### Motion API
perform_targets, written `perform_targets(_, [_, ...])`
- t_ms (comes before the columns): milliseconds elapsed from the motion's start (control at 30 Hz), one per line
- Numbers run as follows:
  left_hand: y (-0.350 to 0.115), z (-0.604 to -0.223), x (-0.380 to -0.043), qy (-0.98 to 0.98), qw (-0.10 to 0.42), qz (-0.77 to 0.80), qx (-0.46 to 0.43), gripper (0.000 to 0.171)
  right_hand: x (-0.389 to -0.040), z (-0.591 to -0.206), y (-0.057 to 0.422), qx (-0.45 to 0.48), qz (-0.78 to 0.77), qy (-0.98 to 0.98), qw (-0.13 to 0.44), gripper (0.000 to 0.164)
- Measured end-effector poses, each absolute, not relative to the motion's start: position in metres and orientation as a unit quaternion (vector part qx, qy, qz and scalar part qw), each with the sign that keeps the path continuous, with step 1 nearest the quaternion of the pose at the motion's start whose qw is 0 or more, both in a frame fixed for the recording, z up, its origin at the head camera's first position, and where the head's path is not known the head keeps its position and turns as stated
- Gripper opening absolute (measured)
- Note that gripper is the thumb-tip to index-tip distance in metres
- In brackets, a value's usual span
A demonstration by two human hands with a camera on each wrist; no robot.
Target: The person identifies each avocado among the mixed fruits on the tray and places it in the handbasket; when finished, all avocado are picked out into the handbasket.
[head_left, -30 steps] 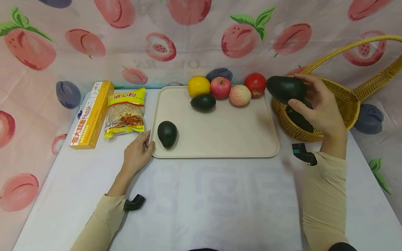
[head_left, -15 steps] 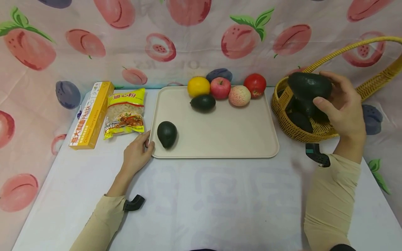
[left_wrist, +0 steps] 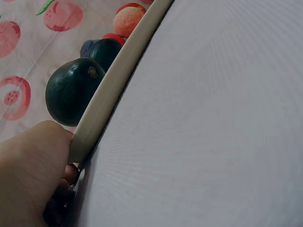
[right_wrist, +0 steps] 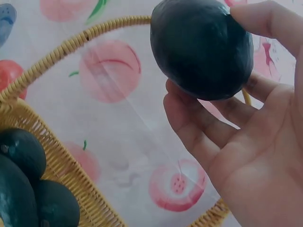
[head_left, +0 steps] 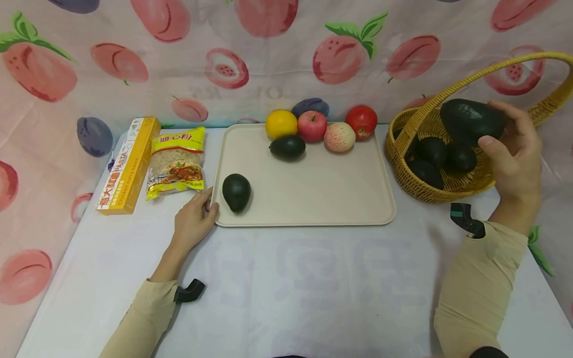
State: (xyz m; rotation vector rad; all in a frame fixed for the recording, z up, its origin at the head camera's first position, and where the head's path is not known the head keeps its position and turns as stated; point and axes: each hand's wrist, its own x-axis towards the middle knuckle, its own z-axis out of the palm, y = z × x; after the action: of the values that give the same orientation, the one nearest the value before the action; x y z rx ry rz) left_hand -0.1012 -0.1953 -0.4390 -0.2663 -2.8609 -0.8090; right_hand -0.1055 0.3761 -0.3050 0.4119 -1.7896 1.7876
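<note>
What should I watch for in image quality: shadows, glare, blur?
Head: mostly clear, soft shadow on the table beside the right sleeve; left wrist: dimmer, lower fingers of the left hand in deep shadow, faint banding across the table; right wrist: slightly soft, faint highlights on the dark avocado in the right hand.

There's passage in front of the beige rectangular tray [head_left: 322, 199]; an arched wicker handle [head_left: 537, 55] partly bars the yellow woven basket [head_left: 403, 171].
</note>
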Motion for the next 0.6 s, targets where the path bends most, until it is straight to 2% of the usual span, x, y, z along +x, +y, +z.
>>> perform_targets(167, [-0.197,-0.439,-0.101,-0.956,0.079,-0.269,-0.088,0.043,-0.109,-0.311,0.383,0.115,0.683,-0.659,0.292,0.052])
perform_targets(467, [-0.197,-0.440,-0.103,-0.954,0.080,-0.274,-0.089,0.043,-0.130,-0.320,0.387,-0.014,0.690,-0.667,0.280,0.052])
perform_targets(600, [-0.196,-0.440,-0.103,-0.954,0.082,-0.273,-0.089,0.043,-0.132,-0.325,0.394,-0.070,0.647,-0.717,0.247,0.054])
